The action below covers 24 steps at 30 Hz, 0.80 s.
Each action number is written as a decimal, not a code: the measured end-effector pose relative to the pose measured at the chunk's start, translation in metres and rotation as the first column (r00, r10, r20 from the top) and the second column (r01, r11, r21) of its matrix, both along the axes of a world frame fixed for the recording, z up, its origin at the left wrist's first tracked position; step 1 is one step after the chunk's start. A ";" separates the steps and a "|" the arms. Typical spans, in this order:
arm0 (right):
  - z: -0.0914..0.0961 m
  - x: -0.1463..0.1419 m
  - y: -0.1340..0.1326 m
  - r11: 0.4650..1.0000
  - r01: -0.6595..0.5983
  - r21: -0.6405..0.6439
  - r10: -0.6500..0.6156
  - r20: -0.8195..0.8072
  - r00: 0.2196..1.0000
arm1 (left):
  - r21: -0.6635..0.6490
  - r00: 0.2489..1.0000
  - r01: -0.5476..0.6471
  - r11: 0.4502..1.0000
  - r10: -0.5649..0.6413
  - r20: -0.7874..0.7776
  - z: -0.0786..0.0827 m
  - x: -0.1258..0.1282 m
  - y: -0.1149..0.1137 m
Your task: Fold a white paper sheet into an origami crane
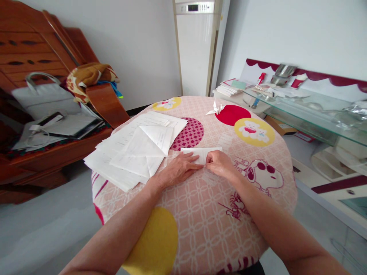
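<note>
A small folded sheet of white paper (202, 151) lies on the patterned tablecloth (197, 217), near the middle of the round table. My left hand (181, 167) rests flat over the sheet's left part with its fingers stretched out. At the sheet's near edge, right of centre, the fingers of my right hand (219, 162) are pinched together on the paper. To the left is a spread pile of white sheets (126, 143), some printed. A sheet with a diagonal fold (157, 137) lies on top of it. Farther back stands a folded paper crane (217, 108).
A wooden bench (106, 105) on the left holds a grey bag (46, 97) and a brown cloth (90, 78). At the right is a glass-topped cabinet (309, 110) with papers, a red bottle (261, 78) and metal bowls (282, 74). A tall white air conditioner (195, 53) stands behind the table.
</note>
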State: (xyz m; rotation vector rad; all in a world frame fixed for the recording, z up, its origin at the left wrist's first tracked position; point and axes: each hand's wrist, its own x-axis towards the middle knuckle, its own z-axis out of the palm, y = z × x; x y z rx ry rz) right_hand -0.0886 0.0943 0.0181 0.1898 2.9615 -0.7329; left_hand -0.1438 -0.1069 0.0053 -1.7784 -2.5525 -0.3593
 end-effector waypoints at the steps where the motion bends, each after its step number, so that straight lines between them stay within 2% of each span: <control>1: 0.000 0.000 0.002 1.000 -0.001 0.007 0.001 0.001 1.000 | -0.005 1.000 -0.005 1.000 0.005 0.004 0.000 0.000 0.000; 5: 0.005 0.004 0.019 1.000 0.012 -0.016 -0.011 0.040 0.999 | -0.017 0.999 -0.031 0.999 0.031 0.017 -0.002 0.000 -0.001; 10: 0.013 0.014 0.058 0.995 0.047 -0.088 -0.031 0.183 0.983 | 0.002 0.999 -0.040 0.999 0.040 0.025 -0.005 -0.001 -0.002; 13: 0.016 0.017 0.079 0.989 0.095 -0.117 -0.072 0.183 0.980 | -0.007 0.998 -0.045 0.999 0.046 0.045 -0.005 -0.001 -0.002; 14: 0.016 0.017 0.083 0.981 0.091 -0.174 -0.060 0.174 0.983 | -0.005 0.997 -0.046 0.999 0.046 0.053 -0.005 -0.001 -0.002; 17: 0.012 0.014 0.076 0.931 0.010 -0.366 -0.005 0.017 1.000 | 0.019 0.997 -0.045 0.999 0.044 0.063 -0.005 0.000 -0.001; 18: 0.010 0.012 0.068 0.923 -0.014 -0.385 -0.006 -0.051 0.999 | 0.025 0.997 -0.044 0.999 0.043 0.059 -0.005 0.000 -0.001; 20: 0.005 0.007 0.052 0.939 -0.102 -0.328 0.054 -0.152 0.987 | 0.028 0.998 -0.041 0.999 0.040 0.041 -0.005 0.000 0.000; 24: -0.004 0.002 0.029 0.977 -0.171 -0.128 0.152 -0.149 0.977 | 0.048 1.000 -0.012 0.999 0.011 0.012 -0.004 -0.002 -0.005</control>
